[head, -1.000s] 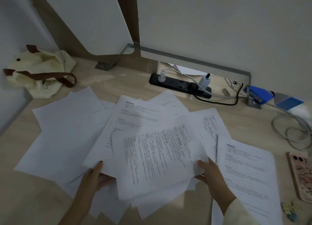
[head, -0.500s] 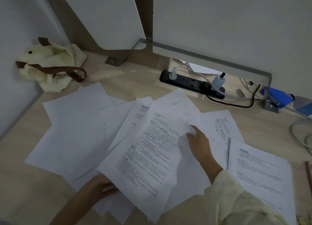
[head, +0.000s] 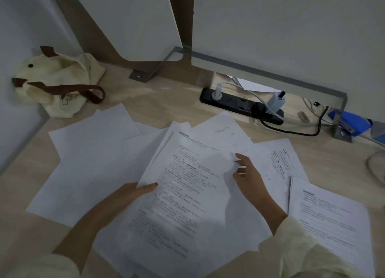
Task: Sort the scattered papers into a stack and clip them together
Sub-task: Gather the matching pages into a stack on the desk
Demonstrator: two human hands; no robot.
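Note:
Several white sheets lie scattered over the wooden desk. A printed sheet tops a loose bundle in the middle. My left hand grips that bundle's left edge, thumb on top. My right hand rests on the bundle's right side, fingers spread, touching the upper edge of the top sheet. Blank sheets fan out to the left. One printed page lies to the right, and a separate printed stack sits at the far right. No clip is visible.
A cream tote bag with brown straps sits at the back left corner. A black power strip with plugs and cables lies at the back. A blue stapler is at the back right, grey cables beside it.
The printed top sheet has swung round and now lies squarer on the bundle. My left hand moved up onto its left edge; my right hand slid to the right side. The camera has turned left.

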